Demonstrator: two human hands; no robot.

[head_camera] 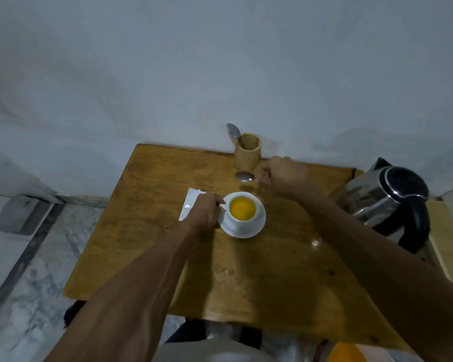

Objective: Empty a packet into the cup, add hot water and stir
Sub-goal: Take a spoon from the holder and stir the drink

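The cup [242, 211] sits on a white saucer [246, 229] near the middle of the wooden table [147, 246], filled with an opaque yellow-orange liquid; its handle points to nine o'clock. At three o'clock from it, off the table's edge, stands a steel electric kettle [387, 199] with a black lid, closed. At twelve o'clock, against the wall, a wooden holder [247, 152] contains one spoon [233, 131], bowl up. The left hand [205, 212] pinches the cup's handle, covering part of a white packet [191, 205] lying flat at nine o'clock. The right hand [283, 176] grips a teaspoon [245, 176] by its handle; its long axis runs three to nine o'clock, bowl pointing to nine, just above the cup's far rim.
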